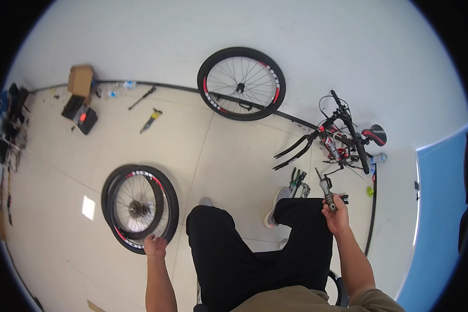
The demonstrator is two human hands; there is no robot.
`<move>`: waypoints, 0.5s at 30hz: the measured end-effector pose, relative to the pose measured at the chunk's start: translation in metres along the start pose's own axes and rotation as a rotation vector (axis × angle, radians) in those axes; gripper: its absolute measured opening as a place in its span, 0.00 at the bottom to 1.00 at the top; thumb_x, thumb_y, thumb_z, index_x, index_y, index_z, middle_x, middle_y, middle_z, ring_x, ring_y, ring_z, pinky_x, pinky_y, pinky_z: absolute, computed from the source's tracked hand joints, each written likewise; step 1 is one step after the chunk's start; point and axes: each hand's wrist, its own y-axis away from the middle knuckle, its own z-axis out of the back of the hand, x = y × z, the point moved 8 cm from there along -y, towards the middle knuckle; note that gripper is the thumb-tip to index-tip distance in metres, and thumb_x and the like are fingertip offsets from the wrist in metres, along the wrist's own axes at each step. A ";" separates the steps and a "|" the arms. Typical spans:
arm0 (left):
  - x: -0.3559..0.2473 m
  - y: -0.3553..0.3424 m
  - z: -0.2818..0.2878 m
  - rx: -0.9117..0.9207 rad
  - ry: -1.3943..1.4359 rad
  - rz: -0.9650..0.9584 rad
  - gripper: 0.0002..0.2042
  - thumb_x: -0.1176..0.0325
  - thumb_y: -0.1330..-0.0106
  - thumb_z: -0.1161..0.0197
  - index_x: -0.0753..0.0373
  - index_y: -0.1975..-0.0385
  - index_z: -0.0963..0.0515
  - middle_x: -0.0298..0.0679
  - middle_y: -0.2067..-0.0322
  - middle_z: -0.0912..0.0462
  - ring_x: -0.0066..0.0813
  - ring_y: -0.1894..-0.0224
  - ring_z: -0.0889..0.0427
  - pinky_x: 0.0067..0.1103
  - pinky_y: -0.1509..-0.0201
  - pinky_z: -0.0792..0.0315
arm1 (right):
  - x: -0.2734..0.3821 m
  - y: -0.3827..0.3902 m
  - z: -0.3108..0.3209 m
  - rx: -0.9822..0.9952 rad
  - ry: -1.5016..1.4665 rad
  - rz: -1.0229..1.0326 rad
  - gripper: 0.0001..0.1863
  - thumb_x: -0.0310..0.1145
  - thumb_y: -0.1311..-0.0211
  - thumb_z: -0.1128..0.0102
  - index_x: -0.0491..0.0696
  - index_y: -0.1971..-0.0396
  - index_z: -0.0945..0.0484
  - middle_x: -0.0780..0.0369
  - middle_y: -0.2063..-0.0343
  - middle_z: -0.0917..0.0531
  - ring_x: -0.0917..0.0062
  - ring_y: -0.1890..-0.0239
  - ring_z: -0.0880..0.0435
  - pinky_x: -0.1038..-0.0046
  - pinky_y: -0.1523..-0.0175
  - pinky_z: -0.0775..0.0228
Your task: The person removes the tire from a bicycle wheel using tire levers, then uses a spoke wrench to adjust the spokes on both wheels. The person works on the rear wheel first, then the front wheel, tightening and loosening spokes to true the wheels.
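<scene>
My left hand (155,246) is at the near rim of a bicycle wheel (167,193) on the left, its fingers curled over the edge. The wheel has a black tyre, red and white rim markings and a rear sprocket cluster at the hub. A second black ring, like a loose tyre (107,195), overlaps it. By my right knee, my right hand (338,216) is closed around a hand tool (328,195) with a grey-green handle and a narrow dark tip pointing away from me. Its exact kind is not clear.
Another wheel (280,78) leans on the far wall. A bicycle frame (330,143) with fork, handlebar and saddle (375,135) stands at the right. Pliers-like tools (296,181) lie beside my foot. A yellow-handled tool (152,120), an open toolbox (87,119) and a cardboard box (81,79) are far left.
</scene>
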 end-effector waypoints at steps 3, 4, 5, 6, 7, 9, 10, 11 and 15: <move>-0.079 0.083 -0.059 0.199 0.066 -0.168 0.23 0.65 0.30 0.45 0.69 0.39 0.37 0.50 0.35 0.34 0.46 0.35 0.30 0.41 0.34 0.33 | -0.007 -0.002 -0.010 0.049 -0.066 0.001 0.15 0.40 0.27 0.43 0.42 0.55 0.22 0.60 0.70 0.17 0.79 0.74 0.17 0.75 0.68 0.18; -0.098 0.105 -0.081 0.308 0.046 -0.200 0.23 0.65 0.30 0.44 0.69 0.39 0.36 0.48 0.37 0.31 0.43 0.37 0.28 0.39 0.36 0.31 | -0.008 -0.002 -0.010 0.055 -0.068 0.005 0.15 0.39 0.27 0.42 0.42 0.55 0.22 0.60 0.70 0.17 0.78 0.75 0.17 0.75 0.69 0.18; -0.111 0.142 -0.106 0.355 0.038 -0.262 0.26 0.65 0.31 0.42 0.68 0.36 0.37 0.47 0.41 0.27 0.42 0.40 0.26 0.38 0.37 0.30 | -0.009 -0.001 -0.007 0.057 -0.067 0.009 0.14 0.39 0.27 0.42 0.42 0.56 0.22 0.59 0.71 0.18 0.78 0.76 0.17 0.75 0.70 0.19; -0.121 0.176 -0.127 0.388 0.037 -0.306 0.24 0.67 0.30 0.43 0.67 0.37 0.36 0.48 0.41 0.27 0.43 0.41 0.25 0.39 0.38 0.28 | -0.011 0.001 -0.006 0.036 -0.053 0.005 0.13 0.38 0.28 0.43 0.42 0.57 0.22 0.60 0.72 0.18 0.78 0.77 0.18 0.75 0.71 0.20; -0.127 0.208 -0.148 0.425 0.039 -0.350 0.22 0.68 0.30 0.43 0.66 0.38 0.35 0.49 0.42 0.27 0.44 0.42 0.24 0.40 0.38 0.27 | -0.011 0.002 -0.006 0.018 -0.038 0.005 0.12 0.38 0.28 0.43 0.43 0.59 0.22 0.60 0.73 0.18 0.78 0.78 0.18 0.75 0.72 0.21; -0.126 0.269 -0.187 0.579 -0.003 -0.415 0.24 0.68 0.31 0.40 0.64 0.36 0.34 0.48 0.45 0.25 0.42 0.45 0.23 0.39 0.39 0.26 | -0.010 0.008 -0.008 -0.003 -0.021 0.016 0.11 0.37 0.28 0.44 0.43 0.62 0.22 0.60 0.74 0.19 0.78 0.79 0.19 0.75 0.74 0.22; -0.120 0.289 -0.205 0.654 -0.051 -0.456 0.25 0.68 0.32 0.38 0.63 0.36 0.33 0.48 0.47 0.23 0.42 0.46 0.22 0.39 0.38 0.26 | -0.014 0.009 -0.009 -0.007 -0.016 0.021 0.11 0.37 0.29 0.43 0.43 0.63 0.22 0.60 0.75 0.19 0.78 0.80 0.19 0.74 0.75 0.22; -0.104 0.312 -0.222 0.731 -0.043 -0.427 0.22 0.68 0.33 0.37 0.62 0.39 0.29 0.46 0.51 0.20 0.41 0.48 0.20 0.40 0.39 0.25 | -0.016 0.011 -0.006 -0.020 -0.006 0.030 0.11 0.36 0.29 0.43 0.43 0.63 0.23 0.60 0.75 0.19 0.78 0.81 0.20 0.74 0.76 0.23; -0.037 0.354 -0.278 1.118 -0.099 -0.188 0.17 0.65 0.30 0.39 0.61 0.44 0.27 0.46 0.53 0.16 0.43 0.49 0.16 0.43 0.41 0.23 | -0.025 0.012 -0.008 0.023 0.001 0.061 0.11 0.36 0.30 0.42 0.43 0.62 0.22 0.61 0.76 0.19 0.77 0.80 0.19 0.74 0.76 0.23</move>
